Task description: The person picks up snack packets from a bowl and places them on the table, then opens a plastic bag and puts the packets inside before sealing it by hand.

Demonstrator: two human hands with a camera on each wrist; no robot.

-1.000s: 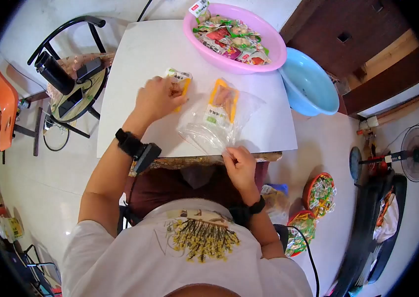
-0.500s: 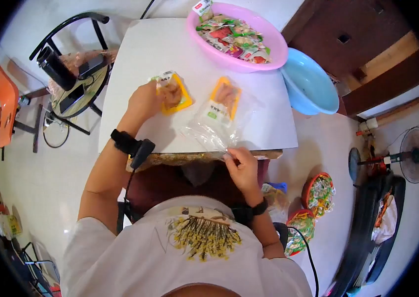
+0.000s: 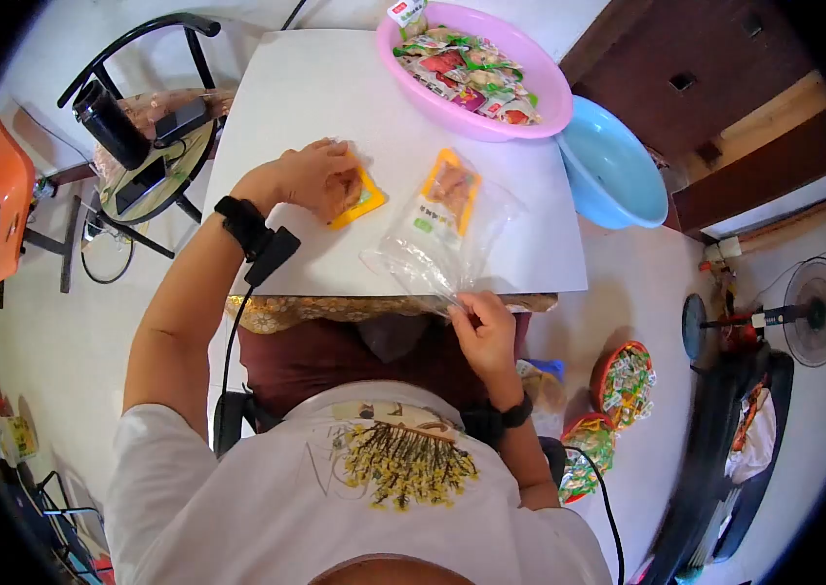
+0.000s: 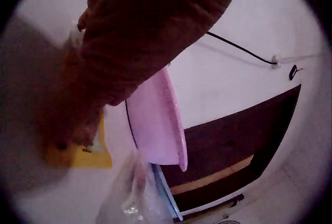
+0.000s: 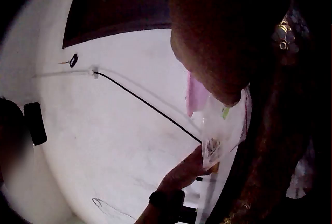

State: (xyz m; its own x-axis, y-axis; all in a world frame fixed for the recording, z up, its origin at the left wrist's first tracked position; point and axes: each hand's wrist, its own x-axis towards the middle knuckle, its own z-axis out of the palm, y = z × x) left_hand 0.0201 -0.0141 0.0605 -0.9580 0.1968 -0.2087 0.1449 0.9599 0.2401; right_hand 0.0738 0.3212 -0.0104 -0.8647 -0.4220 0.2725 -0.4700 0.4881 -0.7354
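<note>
On the white table [image 3: 286, 107], the left hand [image 3: 311, 180] grips the upper left part of a yellow-edged food packet [image 3: 362, 203], hiding much of it. In the left wrist view, that dark, blurred hand [image 4: 72, 110] covers part of the packet [image 4: 93, 159]. A clear plastic bag [image 3: 413, 255] lies to the right, with another yellow-edged packet [image 3: 450, 193] inside. At the table's front edge, the right hand [image 3: 484, 327] pinches the bag's gathered end. The right wrist view shows the bag [image 5: 215, 136] beyond the dark right hand [image 5: 218, 52].
A pink basin [image 3: 413, 93] full of small packets stands at the back right, beside a light blue basin [image 3: 618, 175]. A black chair [image 3: 194, 68] holding a dark bottle [image 3: 113, 127] is left of the table. Red containers [image 3: 604, 375] of packets and a fan [image 3: 815, 314] are right.
The left hand first moved left with its packet, turning its tan contents into view, and has since come over the packet's upper left. The right hand keeps its pinch on the bag.
</note>
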